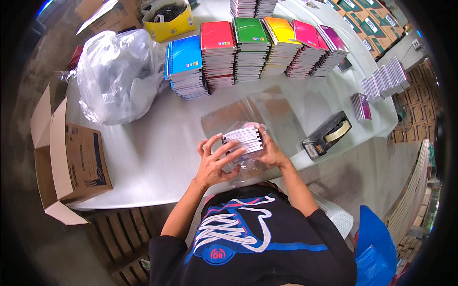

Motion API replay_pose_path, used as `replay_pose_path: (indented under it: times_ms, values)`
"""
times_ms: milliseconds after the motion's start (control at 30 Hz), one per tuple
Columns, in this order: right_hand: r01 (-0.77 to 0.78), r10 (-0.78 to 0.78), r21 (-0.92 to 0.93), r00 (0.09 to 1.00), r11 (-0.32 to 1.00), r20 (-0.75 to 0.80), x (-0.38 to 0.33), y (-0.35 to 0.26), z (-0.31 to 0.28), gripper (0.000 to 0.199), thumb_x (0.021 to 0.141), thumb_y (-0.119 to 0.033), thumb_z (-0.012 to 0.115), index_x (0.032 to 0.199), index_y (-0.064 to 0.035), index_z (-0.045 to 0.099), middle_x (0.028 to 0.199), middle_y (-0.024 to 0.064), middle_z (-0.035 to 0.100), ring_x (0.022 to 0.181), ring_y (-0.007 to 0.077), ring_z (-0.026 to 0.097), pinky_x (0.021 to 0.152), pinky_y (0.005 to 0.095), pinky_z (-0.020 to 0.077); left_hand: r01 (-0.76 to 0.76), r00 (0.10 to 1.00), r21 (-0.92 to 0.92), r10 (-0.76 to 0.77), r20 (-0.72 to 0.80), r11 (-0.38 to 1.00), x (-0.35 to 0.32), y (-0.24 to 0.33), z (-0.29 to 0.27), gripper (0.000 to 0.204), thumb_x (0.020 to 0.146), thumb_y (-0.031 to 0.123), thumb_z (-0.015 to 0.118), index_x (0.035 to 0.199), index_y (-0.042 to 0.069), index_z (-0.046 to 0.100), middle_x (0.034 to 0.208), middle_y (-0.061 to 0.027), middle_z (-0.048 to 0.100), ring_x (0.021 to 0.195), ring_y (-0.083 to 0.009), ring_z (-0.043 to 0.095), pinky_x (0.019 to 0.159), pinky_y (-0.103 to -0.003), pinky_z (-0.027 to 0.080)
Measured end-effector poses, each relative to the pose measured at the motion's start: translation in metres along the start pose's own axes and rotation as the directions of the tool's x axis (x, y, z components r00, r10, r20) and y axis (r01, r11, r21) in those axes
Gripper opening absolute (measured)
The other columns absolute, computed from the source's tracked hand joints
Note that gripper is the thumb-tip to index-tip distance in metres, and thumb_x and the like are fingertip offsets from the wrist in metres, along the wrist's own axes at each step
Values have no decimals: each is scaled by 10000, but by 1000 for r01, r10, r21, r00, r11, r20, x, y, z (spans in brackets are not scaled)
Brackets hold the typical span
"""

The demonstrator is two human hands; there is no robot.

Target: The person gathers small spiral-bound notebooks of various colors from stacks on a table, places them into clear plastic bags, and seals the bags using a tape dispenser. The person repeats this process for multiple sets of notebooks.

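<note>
A small stack of notebooks in clear plastic wrap is held between my two hands, just above the table near its front edge. The white page edges with dark marks face up. My left hand grips it from the left, fingers spread across the page edges and thumb lower down on the loose plastic. On the other side, my right hand is closed around the stack's right end. Part of the clear plastic hangs loose below the stack. The notebook covers are mostly hidden by the hands and the wrap.
Spiral notebooks in tall stacks, blue, red, green and other colours, line the far side. A tape dispenser lies right. Left are a plastic bag and open carton. Small bundles sit far right.
</note>
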State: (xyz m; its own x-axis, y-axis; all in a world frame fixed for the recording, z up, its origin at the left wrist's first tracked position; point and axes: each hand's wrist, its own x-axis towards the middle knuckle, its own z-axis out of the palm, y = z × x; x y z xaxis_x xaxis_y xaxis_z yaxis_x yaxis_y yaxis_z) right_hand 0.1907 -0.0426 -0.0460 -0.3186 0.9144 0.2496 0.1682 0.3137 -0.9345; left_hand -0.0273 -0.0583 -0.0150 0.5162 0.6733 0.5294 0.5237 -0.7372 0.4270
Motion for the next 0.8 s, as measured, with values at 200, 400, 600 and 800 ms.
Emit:
replay_pose_path:
  times_ms: [200, 400, 600, 800]
  values:
    - [-170, 158, 110, 981, 979, 115, 4, -1, -10, 786, 622, -47, 779, 1301, -61, 383, 1238, 84, 495, 1135, 222, 499, 1002, 335, 365, -72, 948, 5, 70, -310, 997, 1, -2, 12, 759, 566, 307, 862, 1197, 119, 484, 1207, -66, 541, 1152, -268, 465, 941, -433, 300]
    - [-172, 164, 208, 985, 963, 54, 6, -22, -13, 951, 597, -56, 816, 1389, -42, 288, 1434, 99, 327, 1320, 203, 316, 1098, 334, 241, -80, 987, 81, 90, -130, 993, -16, -22, 14, 704, 557, 305, 857, 1169, 135, 554, 1183, -29, 568, 1096, -194, 527, 891, -388, 331]
    - [-90, 74, -57, 969, 994, -237, -39, -26, 8, 883, 611, -161, 826, 1370, -82, 382, 1422, 120, 374, 1349, 248, 297, 1116, 377, 214, -106, 984, 27, 101, 146, 994, 2, -28, -6, 706, 655, 365, 767, 1298, 301, 484, 1336, 45, 489, 1191, -125, 474, 908, -418, 294]
    - [-26, -54, -414, 982, 910, -181, -32, -42, -3, 734, 651, -106, 776, 1320, -103, 474, 1382, 71, 442, 1325, 243, 348, 1101, 387, 248, -167, 880, 81, 111, 463, 983, 16, -36, -24, 810, 653, 338, 765, 1344, 443, 356, 1455, 70, 322, 1262, -108, 387, 919, -489, 281]
